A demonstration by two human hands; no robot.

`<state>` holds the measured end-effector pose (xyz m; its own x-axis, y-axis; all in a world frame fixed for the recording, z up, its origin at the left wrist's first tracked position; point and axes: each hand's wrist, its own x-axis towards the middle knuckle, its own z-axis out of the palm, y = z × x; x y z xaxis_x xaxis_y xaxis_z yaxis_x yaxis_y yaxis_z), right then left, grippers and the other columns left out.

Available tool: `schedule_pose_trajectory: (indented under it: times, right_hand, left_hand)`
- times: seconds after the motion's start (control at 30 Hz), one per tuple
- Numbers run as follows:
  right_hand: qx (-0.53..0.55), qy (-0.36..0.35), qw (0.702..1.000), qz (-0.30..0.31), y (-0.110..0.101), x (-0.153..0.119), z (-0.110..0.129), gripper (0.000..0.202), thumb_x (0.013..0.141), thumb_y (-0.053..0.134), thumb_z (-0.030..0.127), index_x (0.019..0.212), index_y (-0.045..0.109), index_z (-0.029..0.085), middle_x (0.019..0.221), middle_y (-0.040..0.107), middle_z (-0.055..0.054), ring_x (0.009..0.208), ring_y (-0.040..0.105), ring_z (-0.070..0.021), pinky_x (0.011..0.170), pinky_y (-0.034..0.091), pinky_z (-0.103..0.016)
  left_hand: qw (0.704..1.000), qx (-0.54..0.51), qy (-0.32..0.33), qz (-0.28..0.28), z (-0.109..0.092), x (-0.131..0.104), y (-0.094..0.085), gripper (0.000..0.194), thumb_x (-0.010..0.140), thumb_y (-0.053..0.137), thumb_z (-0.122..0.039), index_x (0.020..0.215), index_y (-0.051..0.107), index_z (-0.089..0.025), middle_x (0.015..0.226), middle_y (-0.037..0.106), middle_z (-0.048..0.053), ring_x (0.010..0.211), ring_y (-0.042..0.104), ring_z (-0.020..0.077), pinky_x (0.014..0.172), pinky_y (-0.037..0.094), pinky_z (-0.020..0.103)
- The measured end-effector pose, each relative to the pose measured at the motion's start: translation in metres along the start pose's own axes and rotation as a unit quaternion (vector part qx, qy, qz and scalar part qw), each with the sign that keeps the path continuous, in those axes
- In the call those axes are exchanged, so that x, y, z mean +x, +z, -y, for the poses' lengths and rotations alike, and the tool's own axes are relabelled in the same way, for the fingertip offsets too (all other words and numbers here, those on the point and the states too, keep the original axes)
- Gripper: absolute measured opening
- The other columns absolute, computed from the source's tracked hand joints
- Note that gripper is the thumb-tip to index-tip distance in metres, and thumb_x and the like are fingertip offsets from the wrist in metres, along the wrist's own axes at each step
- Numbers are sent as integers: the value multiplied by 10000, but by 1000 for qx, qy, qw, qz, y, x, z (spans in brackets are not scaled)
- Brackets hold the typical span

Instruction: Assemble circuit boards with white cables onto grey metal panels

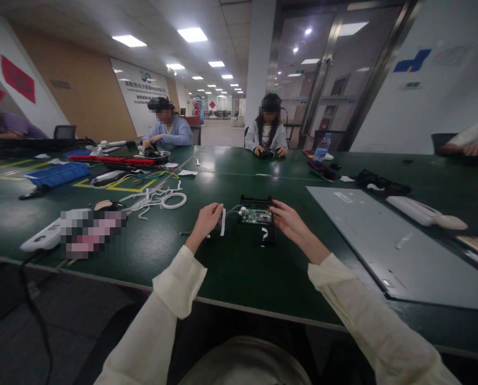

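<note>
My left hand (207, 220) pinches a narrow white strip (223, 222) that hangs down from its fingertips. Just right of it is a green circuit board (255, 215), set in a black frame (257, 201). Thin grey wires (234, 209) run from the board's left side toward my left hand. My right hand (290, 222) grips the frame's right edge, thumb and fingers closed on it. A small curled white piece (265, 233) lies at the frame's near side. Whether the frame rests on the table or is slightly raised, I cannot tell.
White tubing and strips (162, 199) lie on the green table (230, 278) to the left, near a white power strip (52, 230) and a blue tray (58, 174). A large grey panel (367, 240) covers the right side. Several people sit around the table.
</note>
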<state>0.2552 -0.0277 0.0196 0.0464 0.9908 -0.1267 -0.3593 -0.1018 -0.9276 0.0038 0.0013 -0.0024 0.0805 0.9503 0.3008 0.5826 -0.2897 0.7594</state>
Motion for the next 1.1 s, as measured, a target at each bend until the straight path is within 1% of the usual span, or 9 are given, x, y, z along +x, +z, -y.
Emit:
schedule_pose_trajectory:
  times: [0.13, 0.37, 0.5, 0.63, 0.73, 0.83, 0.93, 1.03, 1.1]
  right_hand:
    - [-26, -6, 1000, 1, 0, -1, -1, 419, 753, 586, 107, 1149, 503, 214, 882, 659, -20, 699, 632, -102, 574, 533, -181]
    - [-121, -36, 992, -3, -8, -1, 2, 457, 724, 623, 158, 1160, 507, 231, 866, 653, -26, 773, 627, -144, 648, 537, -250]
    - [-149, -26, 989, -1, -12, 1, -2, 468, 725, 624, 178, 1171, 498, 241, 886, 651, -28, 744, 618, -142, 628, 524, -257]
    - [-210, -15, 978, 14, -20, 7, -11, 480, 752, 596, 229, 1214, 465, 243, 917, 645, -29, 746, 609, -134, 645, 505, -252]
    - [-329, -49, 943, -5, -24, 8, -11, 483, 756, 591, 241, 1225, 476, 233, 1012, 622, -51, 826, 597, -155, 768, 488, -312]
    - [-414, -146, 899, -12, -26, 2, -4, 355, 719, 634, 243, 1071, 600, 216, 1140, 557, -66, 1008, 534, -188, 919, 410, -349]
    - [-457, -191, 865, 79, -29, -7, 5, 180, 751, 603, 336, 849, 669, 200, 1124, 548, -65, 1040, 506, -196, 918, 405, -346]
    - [-501, -164, 832, 174, -31, -16, 10, 282, 790, 539, 448, 818, 692, 213, 1123, 536, -67, 956, 528, -190, 888, 410, -369]
    - [-533, -163, 805, 202, -32, -19, 10, 307, 781, 542, 487, 826, 707, 232, 1131, 525, -66, 1009, 493, -213, 937, 359, -405]
  left_hand:
    - [1000, 4, 2, 9, -2, -2, -2, 420, 854, 338, -500, 811, 597, -172, 542, 536, -29, 466, 498, 105, 469, 366, 210]
    - [994, 34, -4, 107, -4, -9, 3, 426, 861, 326, -505, 901, 590, -172, 597, 573, -14, 435, 493, 104, 426, 358, 210]
    - [991, 64, -5, 118, -4, -10, 3, 393, 864, 357, -480, 967, 587, -179, 641, 607, -5, 474, 520, 109, 463, 379, 211]
    - [989, 104, 27, 106, -1, -8, 4, 348, 876, 360, -431, 939, 595, -182, 646, 619, 4, 531, 558, 124, 534, 402, 225]
    - [986, 126, 48, 98, 1, -7, 5, 323, 879, 366, -404, 924, 598, -184, 672, 633, 13, 555, 571, 129, 571, 409, 230]
    - [983, 144, 53, 98, 1, -6, 6, 310, 879, 371, -388, 929, 600, -186, 685, 640, 19, 566, 573, 136, 579, 409, 233]
    - [982, 155, 41, 103, -1, -7, 5, 289, 877, 384, -368, 938, 604, -189, 700, 646, 20, 588, 582, 142, 596, 412, 233]
    - [981, 160, 37, 107, -3, -8, 5, 279, 874, 396, -362, 941, 608, -193, 725, 653, 26, 615, 590, 149, 603, 411, 235]
    - [980, 164, 41, 106, -3, -8, 5, 276, 871, 401, -360, 942, 610, -194, 740, 657, 30, 622, 591, 153, 597, 409, 236]
